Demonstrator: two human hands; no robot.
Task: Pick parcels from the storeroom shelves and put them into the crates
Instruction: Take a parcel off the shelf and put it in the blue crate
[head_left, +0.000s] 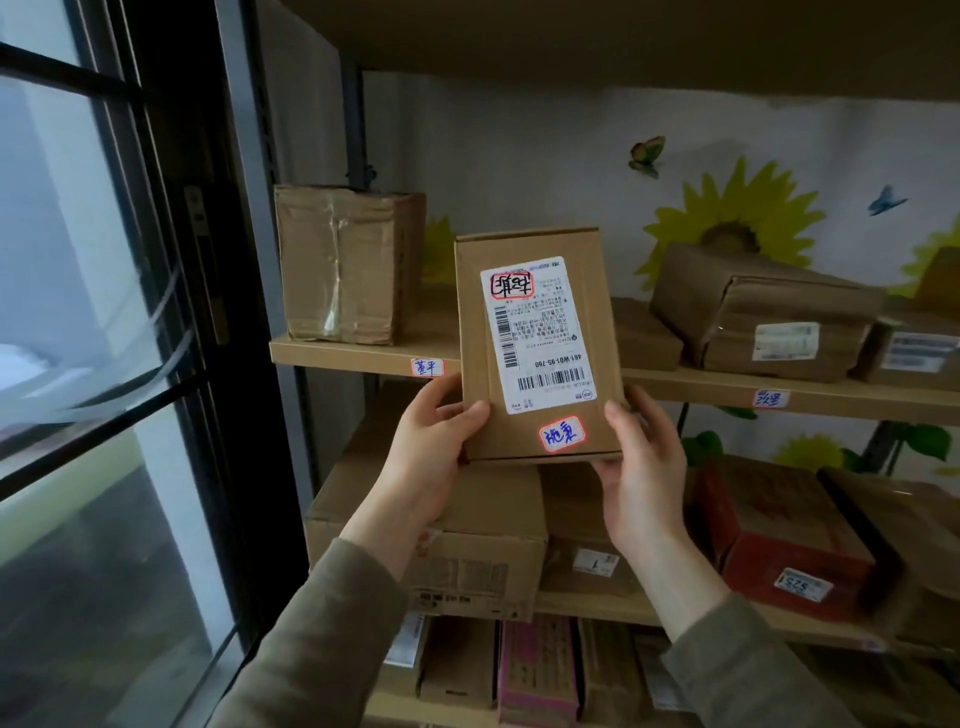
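Your left grip (431, 447) and right grip (641, 467) hold a parcel (537, 343) upright at mid-frame, each curled round one lower corner with its thumb at the front. The parcel is in front of the shelf (363, 358), its white label facing you. A taped box (343, 265) stands on that shelf, up and to the left of the parcel, and more boxes (789, 540) lie at lower right.

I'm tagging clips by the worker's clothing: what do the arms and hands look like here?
Both hands are bare: the left hand and right hand show no gloves, rings or watch. The left sleeve and right sleeve are long, plain, olive-grey fabric ending at the wrists, with no visible markings.
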